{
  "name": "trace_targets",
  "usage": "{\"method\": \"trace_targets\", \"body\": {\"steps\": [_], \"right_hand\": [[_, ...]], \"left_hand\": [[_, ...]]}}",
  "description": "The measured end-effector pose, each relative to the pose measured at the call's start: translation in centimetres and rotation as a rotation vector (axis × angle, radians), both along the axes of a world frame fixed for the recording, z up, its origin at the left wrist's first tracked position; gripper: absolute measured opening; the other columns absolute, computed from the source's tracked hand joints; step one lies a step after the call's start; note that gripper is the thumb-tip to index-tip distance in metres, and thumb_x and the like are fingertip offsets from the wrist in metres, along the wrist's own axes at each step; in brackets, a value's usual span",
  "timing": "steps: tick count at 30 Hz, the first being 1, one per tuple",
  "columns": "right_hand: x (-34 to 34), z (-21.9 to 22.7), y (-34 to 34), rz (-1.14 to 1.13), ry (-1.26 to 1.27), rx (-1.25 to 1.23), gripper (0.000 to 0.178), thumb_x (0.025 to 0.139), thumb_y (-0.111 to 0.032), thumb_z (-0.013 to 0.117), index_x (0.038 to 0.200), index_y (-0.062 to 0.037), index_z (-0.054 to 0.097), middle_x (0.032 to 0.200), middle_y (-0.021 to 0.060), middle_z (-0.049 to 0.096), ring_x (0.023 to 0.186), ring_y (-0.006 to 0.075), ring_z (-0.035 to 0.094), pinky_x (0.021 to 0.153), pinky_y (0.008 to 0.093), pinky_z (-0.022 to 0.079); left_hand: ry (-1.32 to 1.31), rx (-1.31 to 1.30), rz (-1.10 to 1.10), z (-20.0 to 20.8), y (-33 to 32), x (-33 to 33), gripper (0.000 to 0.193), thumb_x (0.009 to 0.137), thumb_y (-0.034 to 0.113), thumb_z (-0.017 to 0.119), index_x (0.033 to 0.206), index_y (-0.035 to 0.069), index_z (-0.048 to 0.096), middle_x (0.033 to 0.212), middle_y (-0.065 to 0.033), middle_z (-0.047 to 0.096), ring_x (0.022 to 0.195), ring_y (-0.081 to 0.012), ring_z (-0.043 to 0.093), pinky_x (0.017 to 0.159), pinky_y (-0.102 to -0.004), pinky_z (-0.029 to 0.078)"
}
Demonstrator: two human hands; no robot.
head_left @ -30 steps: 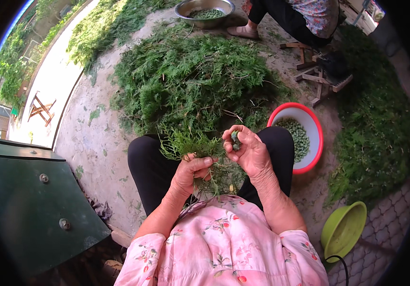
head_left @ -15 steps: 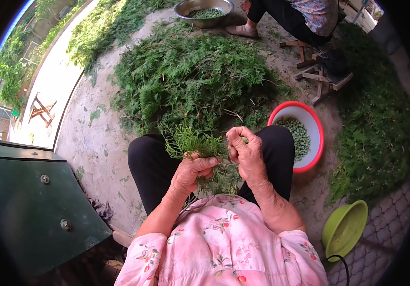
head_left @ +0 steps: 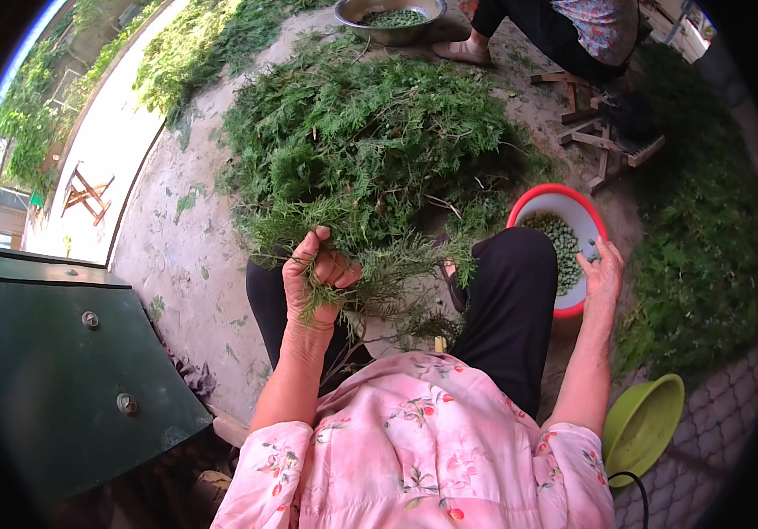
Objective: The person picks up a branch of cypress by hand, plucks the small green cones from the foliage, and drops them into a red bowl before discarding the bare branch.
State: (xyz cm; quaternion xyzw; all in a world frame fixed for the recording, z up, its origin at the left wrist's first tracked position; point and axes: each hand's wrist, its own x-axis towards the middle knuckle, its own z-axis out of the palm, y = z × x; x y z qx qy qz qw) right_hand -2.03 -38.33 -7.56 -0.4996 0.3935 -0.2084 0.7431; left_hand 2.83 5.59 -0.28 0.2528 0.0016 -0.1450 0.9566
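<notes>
My left hand [head_left: 310, 280] is closed around a leafy evergreen sprig [head_left: 397, 269], like arborvitae, above my lap. Its flat green fronds spread out to both sides of the fist. Over at the right, my right hand [head_left: 605, 273] is at the edge of a white basin with a red rim [head_left: 538, 194]. Its fingers are spread apart, and a small green piece shows beside them, over the basin. Many small round green cones [head_left: 559, 247] lie inside that basin. Just ahead of my knees is a big heap of cut evergreen branches [head_left: 370, 132].
A metal bowl [head_left: 432, 26] of green cones stands at the far side, near a seated person's shoe [head_left: 465, 51]. Wooden folding stools [head_left: 604, 145] are at the far right. More branches [head_left: 696, 256] lie along the right, above a tilted lime-green basin [head_left: 648, 423]. A dark green panel [head_left: 62, 379] is at left.
My right hand has left the sprig and moved right to the red-rimmed basin, its fingers opening from a pinch. My left hand has shifted left and up, still holding the sprig.
</notes>
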Motion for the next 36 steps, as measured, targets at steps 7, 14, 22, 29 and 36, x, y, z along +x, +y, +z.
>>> {"method": "trace_targets", "body": {"steps": [7, 14, 22, 29, 36], "right_hand": [[-1.0, 1.3, 0.5, -0.156, 0.155, -0.219, 0.051, 0.087, -0.015, 0.057, 0.128, 0.0053, 0.036, 0.117, 0.0163, 0.047, 0.109, 0.0238, 0.048, 0.089, 0.0397, 0.045], [0.1, 9.3, 14.0, 0.285, -0.288, -0.116, 0.016, 0.088, -0.008, 0.055, 0.099, 0.0024, 0.06, 0.085, 0.0059, 0.063, 0.073, 0.0122, 0.06, 0.067, 0.0252, 0.051], [-2.0, 9.6, 20.6, 1.101, -0.12, 0.005, 0.017, 0.089, -0.01, 0.054, 0.094, 0.0039, 0.062, 0.077, 0.0066, 0.064, 0.07, 0.0093, 0.061, 0.065, 0.0227, 0.051], [-3.1, 5.6, 26.9, 1.233, -0.092, 0.558, 0.053, 0.085, -0.027, 0.062, 0.125, 0.0028, 0.043, 0.097, 0.0113, 0.062, 0.091, 0.0166, 0.06, 0.083, 0.03, 0.047], [-1.4, 7.9, 29.4, 1.103, -0.231, 0.743, 0.054, 0.087, -0.014, 0.059, 0.132, -0.0011, 0.033, 0.093, 0.0082, 0.059, 0.082, 0.0164, 0.062, 0.072, 0.0292, 0.054]], "left_hand": [[-0.071, -0.078, 0.058, 0.6, 0.4, 1.1, 0.022, 0.092, 0.024, 0.047, 0.092, 0.01, 0.064, 0.04, 0.0073, 0.024, 0.038, -0.0072, 0.015, 0.045, -0.0246, 0.024], [-0.12, -0.021, 0.114, 1.9, -0.6, 2.0, 0.023, 0.092, 0.025, 0.047, 0.091, 0.01, 0.064, 0.04, 0.0067, 0.024, 0.038, -0.0069, 0.017, 0.045, -0.0245, 0.025], [-0.106, -0.133, 0.191, 2.6, -0.5, 3.5, 0.026, 0.092, 0.029, 0.048, 0.095, 0.009, 0.064, 0.039, 0.0077, 0.026, 0.036, -0.006, 0.017, 0.045, -0.0223, 0.026], [-0.111, -0.163, 0.263, 3.3, -0.5, 4.3, 0.025, 0.09, 0.029, 0.052, 0.092, 0.009, 0.066, 0.04, 0.0069, 0.025, 0.038, -0.0064, 0.019, 0.046, -0.0221, 0.026], [-0.002, -0.221, 0.34, 3.2, -0.6, 4.0, 0.023, 0.088, 0.028, 0.056, 0.089, 0.007, 0.065, 0.042, 0.0059, 0.028, 0.041, -0.0071, 0.023, 0.049, -0.0233, 0.03]]}}
